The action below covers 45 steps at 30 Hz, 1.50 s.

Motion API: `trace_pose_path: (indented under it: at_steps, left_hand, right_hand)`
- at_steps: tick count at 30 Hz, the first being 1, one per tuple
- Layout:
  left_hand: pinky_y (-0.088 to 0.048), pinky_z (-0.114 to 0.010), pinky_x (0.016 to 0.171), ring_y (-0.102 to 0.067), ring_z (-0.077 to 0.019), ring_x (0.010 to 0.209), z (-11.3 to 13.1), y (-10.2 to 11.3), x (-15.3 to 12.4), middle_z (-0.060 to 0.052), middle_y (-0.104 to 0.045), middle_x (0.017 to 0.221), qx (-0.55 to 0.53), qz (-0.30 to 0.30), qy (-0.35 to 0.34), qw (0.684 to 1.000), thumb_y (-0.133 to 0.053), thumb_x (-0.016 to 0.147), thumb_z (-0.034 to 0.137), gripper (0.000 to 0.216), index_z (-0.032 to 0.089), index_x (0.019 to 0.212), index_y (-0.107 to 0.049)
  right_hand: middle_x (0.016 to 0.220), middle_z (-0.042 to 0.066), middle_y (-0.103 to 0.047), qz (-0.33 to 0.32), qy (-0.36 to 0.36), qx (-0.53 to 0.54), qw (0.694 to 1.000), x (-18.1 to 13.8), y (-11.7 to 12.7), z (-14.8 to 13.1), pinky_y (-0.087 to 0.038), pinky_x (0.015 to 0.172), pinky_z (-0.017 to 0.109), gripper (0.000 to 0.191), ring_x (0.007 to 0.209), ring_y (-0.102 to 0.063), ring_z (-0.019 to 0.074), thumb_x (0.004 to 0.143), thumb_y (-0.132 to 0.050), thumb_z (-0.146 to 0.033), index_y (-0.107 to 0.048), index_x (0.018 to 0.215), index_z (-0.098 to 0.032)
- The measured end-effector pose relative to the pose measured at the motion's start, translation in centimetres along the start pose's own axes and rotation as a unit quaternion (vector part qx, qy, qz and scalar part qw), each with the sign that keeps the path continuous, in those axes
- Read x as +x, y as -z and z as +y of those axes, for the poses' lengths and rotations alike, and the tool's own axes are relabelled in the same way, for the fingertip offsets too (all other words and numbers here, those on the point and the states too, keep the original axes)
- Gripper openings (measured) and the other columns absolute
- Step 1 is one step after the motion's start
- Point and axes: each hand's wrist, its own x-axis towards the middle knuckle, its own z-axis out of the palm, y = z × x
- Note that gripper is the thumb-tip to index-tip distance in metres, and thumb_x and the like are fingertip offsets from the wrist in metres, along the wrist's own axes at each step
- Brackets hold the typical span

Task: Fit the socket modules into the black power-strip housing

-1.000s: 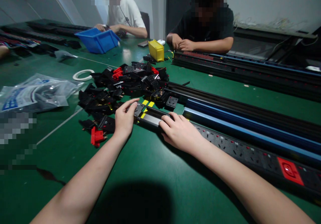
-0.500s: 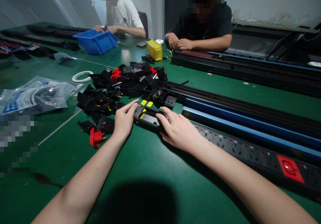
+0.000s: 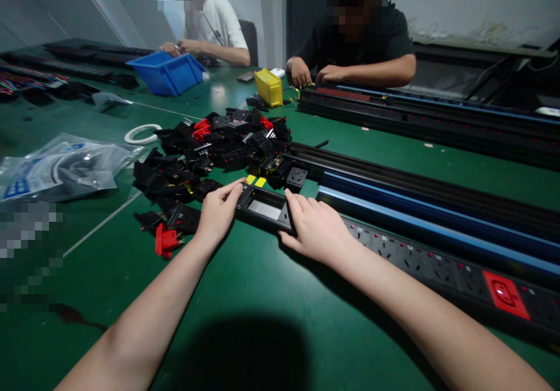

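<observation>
Mid-frame: left hand point(image 3: 217, 213), fingers pinching end of socket strip point(image 3: 396, 250), seemingly steadying it; right hand point(image 3: 318, 227), fingers clasping strip beside open bay point(image 3: 264, 209), likely bracing.

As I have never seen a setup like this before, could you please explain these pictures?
There is no robot here: the worker is a person using bare hands, and every picture comes from one head-worn camera looking forward and down. On the green table lies a long black socket strip. The left hand touches its left end, while the right hand grips it from above. Between them, a pale patch shows inside the strip. Beyond are loose black and red parts, a blue bin and a yellow bin.
</observation>
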Motion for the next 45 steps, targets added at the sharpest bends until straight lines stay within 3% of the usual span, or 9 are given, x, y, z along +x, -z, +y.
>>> trace_pose_path:
  at_steps: [12, 26, 30, 33, 37, 45]
  left_hand:
    - [-0.049, -0.046, 0.108, -0.068, -0.0323, 0.117, 0.5, 0.1, -0.2, -0.01, -0.073, 0.125, 0.003, -0.028, -0.006, 1.0, -0.065, 0.087, 0.053, 0.052, 0.019, 0.126, -0.072]
    - [-0.05, -0.044, 0.101, -0.069, -0.0312, 0.108, 1.4, -0.5, -1.0, -0.01, -0.075, 0.12, 0.044, -0.064, -0.033, 0.996, -0.062, 0.087, 0.054, 0.052, 0.019, 0.124, -0.072]
    - [-0.048, -0.041, 0.096, -0.064, -0.0273, 0.107, 1.2, -0.7, -0.8, -0.009, -0.07, 0.115, 0.082, -0.059, -0.063, 0.993, -0.059, 0.088, 0.053, 0.041, 0.021, 0.113, -0.064]
    - [-0.046, -0.034, 0.078, -0.059, -0.0206, 0.084, 1.0, -0.7, -0.8, -0.002, -0.06, 0.092, 0.096, -0.039, -0.047, 0.994, -0.062, 0.085, 0.054, 0.035, 0.023, 0.095, -0.05]
    - [-0.033, -0.028, 0.064, -0.041, -0.0144, 0.065, 1.3, -0.6, -0.8, 0.005, -0.042, 0.074, 0.097, -0.082, -0.036, 0.991, -0.06, 0.087, 0.054, 0.038, 0.024, 0.081, -0.037]
    - [-0.036, -0.026, 0.067, -0.049, -0.0138, 0.07, 1.8, -0.6, -0.9, 0.004, -0.05, 0.075, 0.044, -0.122, -0.072, 0.989, -0.064, 0.087, 0.049, 0.034, 0.021, 0.079, -0.047]
  right_hand:
    - [0.134, 0.023, -0.062, 0.001, -0.001, 0.0, 1.0, -0.1, 0.1, 0.0, -0.053, 0.09, 0.044, 0.079, 0.111, -0.064, 0.0327, 0.091, -0.058, -0.044, -0.036, 0.152, 0.0]
    - [0.134, 0.023, -0.063, 0.005, 0.003, -0.005, 1.0, 0.0, 0.1, 0.0, -0.055, 0.089, 0.045, 0.078, 0.109, -0.065, 0.0335, 0.092, -0.058, -0.044, -0.036, 0.152, 0.002]
    - [0.136, 0.023, -0.062, 0.002, 0.003, -0.005, 1.0, -0.1, 0.1, 0.0, -0.054, 0.091, 0.045, 0.079, 0.111, -0.064, 0.033, 0.092, -0.057, -0.044, -0.035, 0.153, 0.001]
    - [0.137, 0.023, -0.061, 0.005, 0.004, -0.005, 1.0, -0.1, 0.0, 0.0, -0.054, 0.091, 0.044, 0.079, 0.111, -0.064, 0.0329, 0.092, -0.057, -0.044, -0.035, 0.153, 0.001]
    - [0.136, 0.022, -0.062, 0.005, 0.004, -0.009, 1.0, -0.1, 0.0, 0.0, -0.054, 0.091, 0.044, 0.079, 0.111, -0.064, 0.0327, 0.092, -0.057, -0.044, -0.035, 0.153, 0.001]
    - [0.135, 0.022, -0.062, -0.002, 0.0, -0.009, 1.0, -0.1, 0.1, 0.0, -0.054, 0.091, 0.044, 0.08, 0.111, -0.064, 0.0328, 0.092, -0.056, -0.044, -0.034, 0.154, 0.001]
